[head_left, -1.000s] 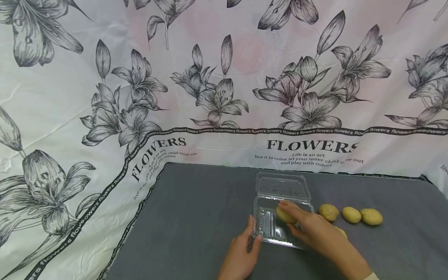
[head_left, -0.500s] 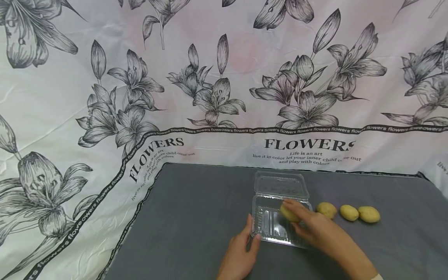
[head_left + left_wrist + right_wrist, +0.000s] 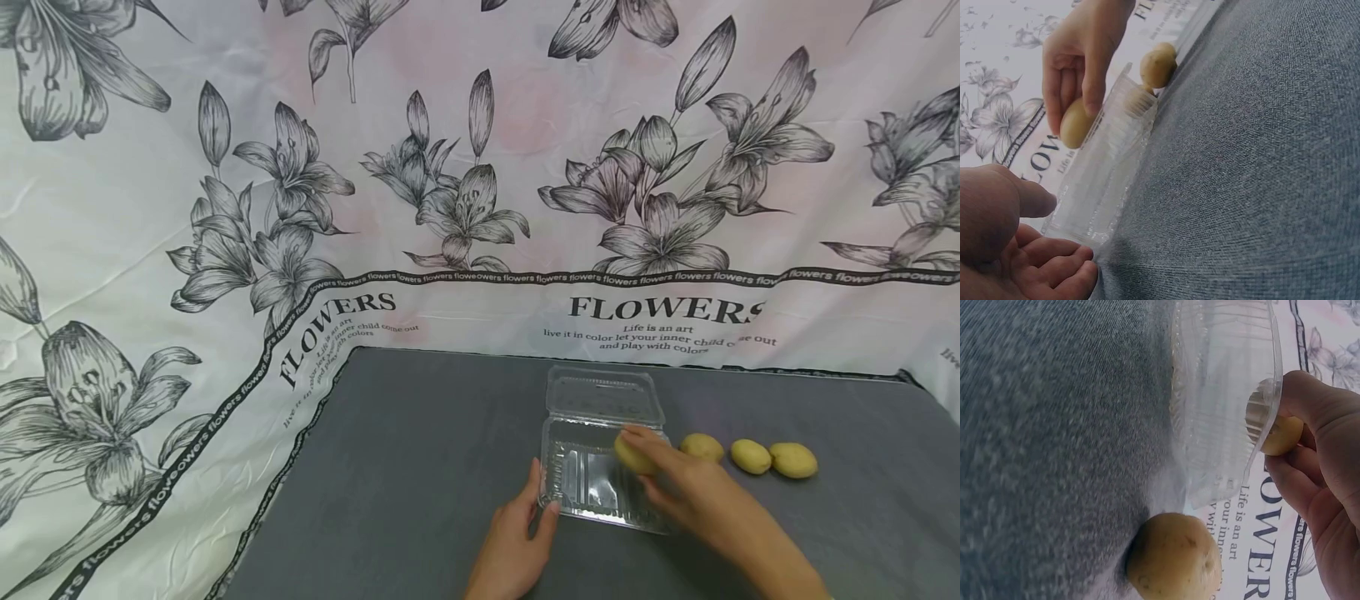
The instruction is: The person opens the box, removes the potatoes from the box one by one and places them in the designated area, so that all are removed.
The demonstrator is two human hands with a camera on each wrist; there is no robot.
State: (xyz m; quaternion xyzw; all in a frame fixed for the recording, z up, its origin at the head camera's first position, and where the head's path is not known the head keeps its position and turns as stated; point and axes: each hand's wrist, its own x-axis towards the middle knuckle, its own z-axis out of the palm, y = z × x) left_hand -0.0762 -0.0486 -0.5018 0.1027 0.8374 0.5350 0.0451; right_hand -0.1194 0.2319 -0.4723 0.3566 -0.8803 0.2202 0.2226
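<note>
A clear plastic clamshell container (image 3: 577, 479) stands on the grey cloth with its lid (image 3: 600, 396) folded back. At its front left corner my left hand (image 3: 513, 533) grips the edge, thumb and fingertips at the wall in the left wrist view. My right hand (image 3: 693, 492) pinches a yellow potato (image 3: 633, 454) between thumb and fingers over the right part of the container. In the right wrist view that potato (image 3: 1284, 436) is partly behind the clear wall. A bigger-looking potato (image 3: 1175, 556) sits on the cloth near the container.
To the right of the container lie a potato (image 3: 702, 447), another potato (image 3: 751, 457) and a third potato (image 3: 793, 460) in a row. A white flower-printed sheet (image 3: 480, 312) rises behind the grey cloth (image 3: 420, 450).
My right hand has shifted slightly right with its potato, toward the container's right side. A potato seen by the right wrist earlier is now hidden in the head view. The left hand stays put.
</note>
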